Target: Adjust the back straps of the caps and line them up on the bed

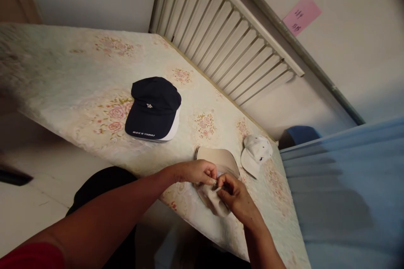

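A beige cap [217,160] lies near the front edge of a flowered mattress [78,75]. My left hand [195,172] pinches the cap's back strap, fingers closed. My right hand [235,196] is closed on the same strap, at a small metal buckle [214,186] between the two hands. A navy cap with a white underside [154,108] rests further back on the mattress. A white cap [255,153] lies just right of the beige one.
A white slatted radiator [227,38] runs along the wall behind the mattress. A pink note [301,15] is stuck on the wall. Blue cloth [347,193] hangs at the right. A dark bag [101,185] sits below the mattress edge.
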The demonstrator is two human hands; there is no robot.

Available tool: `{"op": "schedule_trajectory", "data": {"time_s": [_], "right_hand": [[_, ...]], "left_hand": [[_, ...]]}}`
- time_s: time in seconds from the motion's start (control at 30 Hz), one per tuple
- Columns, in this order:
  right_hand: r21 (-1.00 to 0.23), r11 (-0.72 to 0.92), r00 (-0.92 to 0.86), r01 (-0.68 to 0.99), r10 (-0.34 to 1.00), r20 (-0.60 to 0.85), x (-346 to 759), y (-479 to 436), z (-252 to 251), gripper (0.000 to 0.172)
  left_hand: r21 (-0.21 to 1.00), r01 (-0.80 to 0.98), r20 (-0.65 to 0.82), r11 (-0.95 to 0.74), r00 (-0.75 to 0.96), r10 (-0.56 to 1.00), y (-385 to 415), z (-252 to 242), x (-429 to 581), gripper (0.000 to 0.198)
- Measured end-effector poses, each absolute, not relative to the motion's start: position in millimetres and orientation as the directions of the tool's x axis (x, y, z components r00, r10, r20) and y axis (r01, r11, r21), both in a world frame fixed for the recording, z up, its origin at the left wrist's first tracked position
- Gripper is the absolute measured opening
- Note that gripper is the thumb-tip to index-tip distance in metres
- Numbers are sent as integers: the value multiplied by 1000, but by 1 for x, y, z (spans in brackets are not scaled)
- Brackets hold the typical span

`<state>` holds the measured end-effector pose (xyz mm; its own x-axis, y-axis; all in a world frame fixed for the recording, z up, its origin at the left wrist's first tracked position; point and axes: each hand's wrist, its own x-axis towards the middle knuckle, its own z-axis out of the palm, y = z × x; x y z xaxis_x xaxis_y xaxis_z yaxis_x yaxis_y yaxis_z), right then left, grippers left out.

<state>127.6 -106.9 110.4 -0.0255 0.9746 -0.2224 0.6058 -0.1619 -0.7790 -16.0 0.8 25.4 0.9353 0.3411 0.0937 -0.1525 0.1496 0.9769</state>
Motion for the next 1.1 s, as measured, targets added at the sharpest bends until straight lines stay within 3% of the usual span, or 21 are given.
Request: {"op": "schedule_trajectory", "data": {"time_s": [0.23, 0.5, 0.73, 0.9, 1.1], "right_hand": [[-800, -210, -46, 562, 958, -284, 131, -109, 108, 7], [-826, -96, -49, 556, 988, -148, 134, -107, 103, 26], [-828, -178, 101, 532, 984, -147, 131, -102, 94, 20], [-815, -210, 93, 539, 977, -191, 132, -102, 94, 14], [-835, -190, 85, 517, 982, -171, 133, -102, 91, 20]], "left_hand": [[976, -153, 93, 153, 935, 342, 1, 23, -14, 14], [969, -161, 85, 189, 930, 357, 0, 25, -15, 18], [967, -177, 97, 185, 922, 375, 0, 25, -15, 18], [967, -179, 99, 180, 920, 380, 0, 20, -12, 18], [963, -156, 61, 218, 921, 386, -2, 24, -13, 17]]}}
